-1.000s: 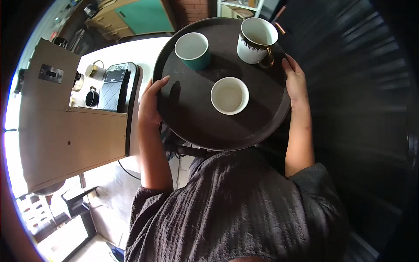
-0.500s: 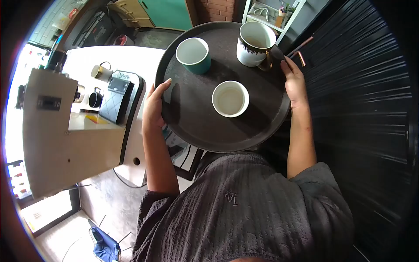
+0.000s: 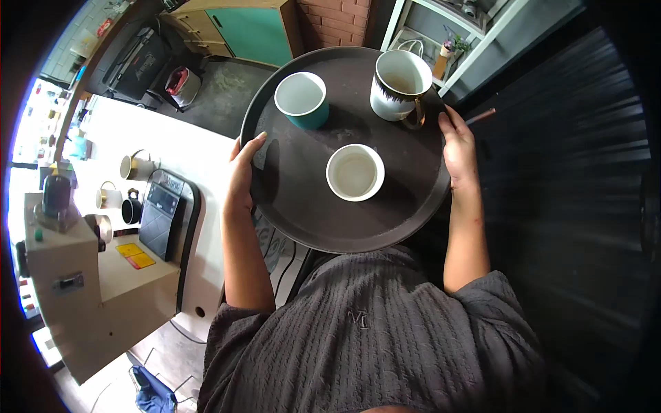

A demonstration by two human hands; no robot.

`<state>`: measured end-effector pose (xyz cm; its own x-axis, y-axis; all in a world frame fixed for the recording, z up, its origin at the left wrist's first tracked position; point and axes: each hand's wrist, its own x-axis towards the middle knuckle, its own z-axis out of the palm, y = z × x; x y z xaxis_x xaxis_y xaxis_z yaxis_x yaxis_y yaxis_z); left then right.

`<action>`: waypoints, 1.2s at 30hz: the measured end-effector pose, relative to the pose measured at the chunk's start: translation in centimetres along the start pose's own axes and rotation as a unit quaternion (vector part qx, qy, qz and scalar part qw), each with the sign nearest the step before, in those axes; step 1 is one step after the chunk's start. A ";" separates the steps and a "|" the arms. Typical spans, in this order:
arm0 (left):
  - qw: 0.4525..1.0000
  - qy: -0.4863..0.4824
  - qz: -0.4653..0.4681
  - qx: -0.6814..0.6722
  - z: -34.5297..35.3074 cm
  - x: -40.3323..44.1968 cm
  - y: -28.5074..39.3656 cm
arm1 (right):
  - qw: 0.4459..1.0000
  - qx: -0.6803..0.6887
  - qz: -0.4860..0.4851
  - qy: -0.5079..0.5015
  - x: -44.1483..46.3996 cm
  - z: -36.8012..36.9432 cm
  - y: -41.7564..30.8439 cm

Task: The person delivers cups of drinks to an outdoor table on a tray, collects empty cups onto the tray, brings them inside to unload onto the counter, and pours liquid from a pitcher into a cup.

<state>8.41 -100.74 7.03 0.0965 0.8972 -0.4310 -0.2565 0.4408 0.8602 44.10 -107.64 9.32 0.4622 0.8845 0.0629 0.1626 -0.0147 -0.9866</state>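
Observation:
A round dark brown tray (image 3: 303, 217) is held level in front of my body, one hand at each side. My left hand (image 3: 242, 172) grips its left rim, thumb over the top and fingers hidden beneath. On the opposite rim, my right hand (image 3: 459, 148) is closed, close to the gold handle of a tall white mug (image 3: 394, 107) with a dark brushed pattern. A teal cup (image 3: 308, 113) with a pale inside stands at the tray's far left. Nearest to me is a small white cup (image 3: 355, 172) with some cloudy pale liquid in it.
To the left is a white counter (image 3: 206, 148) bearing a beige machine (image 3: 138, 289), a black scale (image 3: 162, 213) and several mugs. A teal-doored cabinet (image 3: 251, 34) and a white shelf (image 3: 447, 20) stand ahead. Dark ribbed sheeting (image 3: 564, 206) runs along my right.
The view has moved forward along the counter, with more of the cabinet, floor and shelf showing ahead. Both hands still hold the tray, and the cups keep their places on it.

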 end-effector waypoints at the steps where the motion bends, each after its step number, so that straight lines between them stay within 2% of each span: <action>1: 0.998 0.054 -0.009 -0.007 0.4 1.2 -0.9 | 1.000 -0.005 -0.005 0.002 0.8 -0.3 0.2; 4: 0.997 0.029 0.003 -0.067 3.5 2.7 0.8 | 1.000 -0.021 -0.016 -0.009 5.4 -0.1 -1.0; 7: 0.996 0.050 0.023 -0.068 6.2 4.5 2.6 | 0.997 -0.035 -0.057 -0.046 10.9 0.4 -0.6; 8: 0.996 0.027 0.024 -0.081 6.5 4.0 2.8 | 0.996 -0.048 -0.060 -0.040 10.2 -0.2 -1.2; 13: 0.990 0.095 0.036 -0.102 8.0 7.5 4.6 | 0.991 -0.049 -0.046 -0.112 18.1 2.4 -0.6; 18: 0.987 0.107 0.048 -0.113 5.0 9.9 5.6 | 0.988 0.025 -0.003 -0.153 20.3 6.6 -2.2; 22: 0.976 0.163 0.083 -0.118 4.6 11.2 8.0 | 0.982 0.053 0.013 -0.181 22.9 10.6 -2.1; 24: 0.970 0.190 0.086 -0.126 3.3 11.9 8.5 | 0.967 0.127 0.059 -0.212 24.4 12.4 -1.7; 27: 0.976 0.152 0.112 -0.107 1.3 13.2 9.4 | 0.962 0.112 0.068 -0.238 26.5 15.5 -1.9; 34: 0.956 0.232 0.129 -0.128 -0.8 16.6 11.8 | 0.943 0.101 0.065 -0.310 32.5 23.9 -2.6; 36: 0.942 0.272 0.129 -0.151 -1.2 17.7 12.3 | 0.911 0.157 0.094 -0.370 34.7 26.5 -2.1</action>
<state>5.82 -79.47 9.64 -0.4923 0.7902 -0.3649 -0.4731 0.1089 0.8743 36.65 -64.56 9.55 -0.2765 0.9540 -0.1160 -0.1703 -0.1674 -0.9711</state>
